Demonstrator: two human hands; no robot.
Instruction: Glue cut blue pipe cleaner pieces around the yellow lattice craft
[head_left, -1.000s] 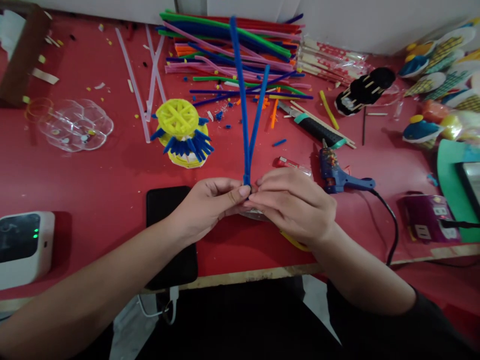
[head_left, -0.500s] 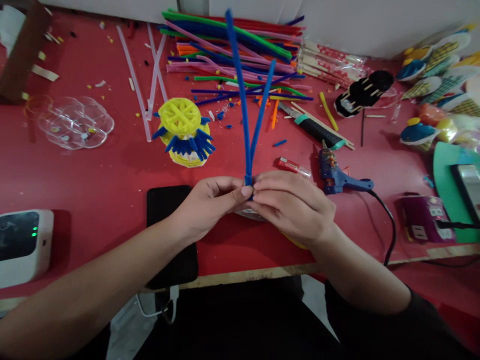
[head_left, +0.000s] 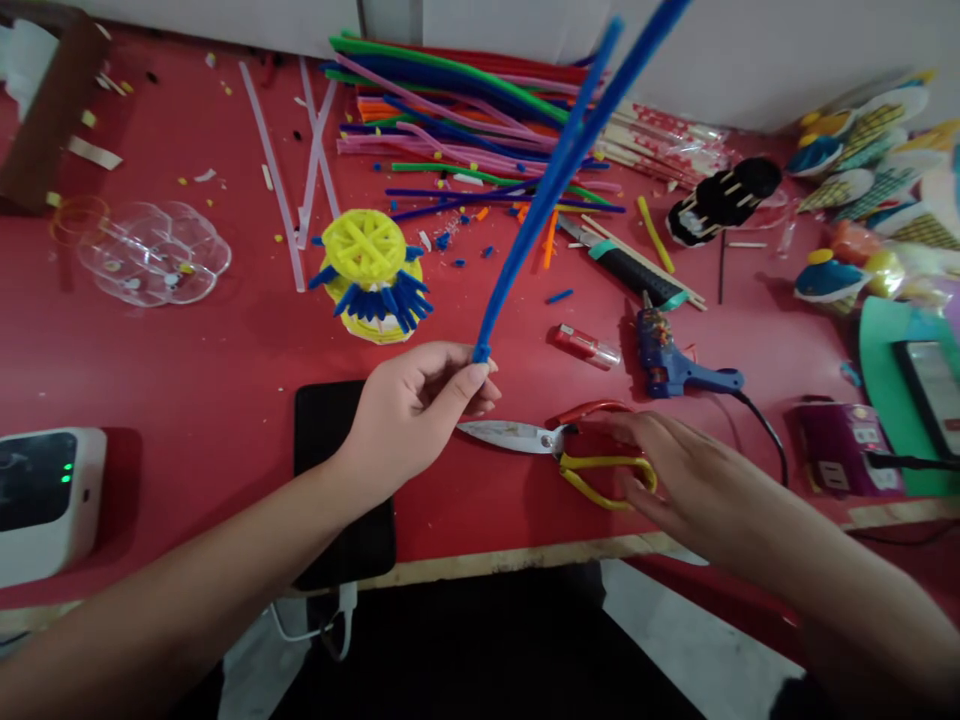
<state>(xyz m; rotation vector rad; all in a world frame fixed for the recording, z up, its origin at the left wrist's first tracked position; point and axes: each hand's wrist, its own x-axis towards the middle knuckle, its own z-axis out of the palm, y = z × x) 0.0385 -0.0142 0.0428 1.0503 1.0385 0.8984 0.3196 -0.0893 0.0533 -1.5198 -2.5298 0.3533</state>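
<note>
The stem [head_left: 551,190] is now pinched by the left hand [head_left: 409,410] alone (tilted rightward); the right hand [head_left: 675,470], taken off it, is laid open-fingered on the scissors [head_left: 502,435] near the front edge.

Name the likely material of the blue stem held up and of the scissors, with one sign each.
The blue stem: probably a fuzzy chenille pipe cleaner; matte, soft-edged, doubled at the left hand. The scissors: bare grey metal blades, dull shine; red and yellow handles look plastic-coated.
</note>
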